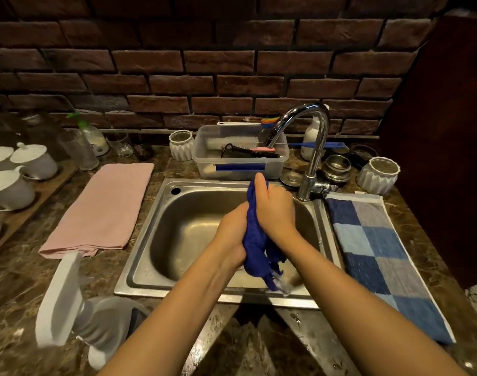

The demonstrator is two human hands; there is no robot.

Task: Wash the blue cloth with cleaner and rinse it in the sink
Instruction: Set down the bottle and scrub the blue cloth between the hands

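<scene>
The blue cloth (256,240) is bunched up and held over the sink (150,213), toward its right half. The left hand (232,232) is wrapped round the middle of it, and the right hand (275,210) is clamped on the upper part with the thumb sticking up. So both hands have a firm hold on it, looks like mid-scrub or wring.

What could go wrong: the cloth's tail dangles right at the sink's front rim, with a whitish, sudsy-looking bit at the tip, so a hard squeeze could drip onto the counter instead of into the sink. No water is visibly coming from the faucet (313,147) at the sink's back right corner. If rinsing comes next, one hand has to let go to reach it, and a one-handed hold on a soggy cloth could slip.

Around it:
- A checked towel (381,253) lies just right of the sink, in easy splash range.
- A pink towel (101,207) lies left of it.
- A clear plastic tub (240,156) of brushes sits behind the sink.
- A blurry white bottle (69,302) stands by the sink's front left corner, close to the left forearm — maybe the cleaner, hard to tell — and a careless elbow could knock it.
</scene>
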